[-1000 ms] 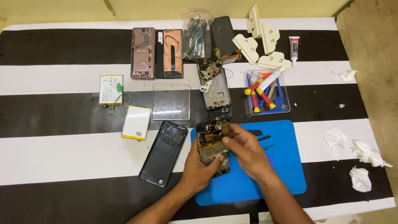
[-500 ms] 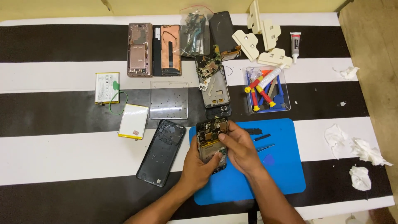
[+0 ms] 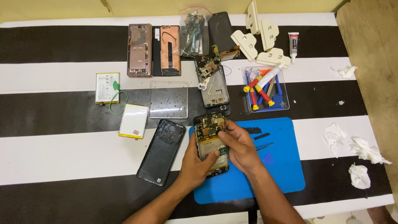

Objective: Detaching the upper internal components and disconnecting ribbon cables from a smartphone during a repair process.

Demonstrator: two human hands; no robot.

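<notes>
An opened phone point(image 3: 209, 132) with its circuit board and battery exposed lies on the blue work mat point(image 3: 282, 166). My left hand point(image 3: 197, 161) grips its lower left edge, thumb on the battery. My right hand point(image 3: 238, 145) rests over its right side, with the index finger pressing on the middle of the board. A black phone back cover point(image 3: 161, 151) lies just left of my left hand. Tweezers point(image 3: 264, 146) and a small black tool point(image 3: 261, 135) lie on the mat to the right of my right hand.
On the striped black-and-white cloth: a clear screw tray point(image 3: 168, 99), two loose batteries point(image 3: 107, 88) point(image 3: 133, 121), several dismantled phones point(image 3: 139, 49) at the back, a clear box of screwdrivers point(image 3: 265, 89), cream clamps point(image 3: 261, 37), a glue tube point(image 3: 293, 43), crumpled tissues point(image 3: 358, 151).
My hands stay on the opened phone; my right fingers have shifted slightly over the board. The view has drifted a little.
</notes>
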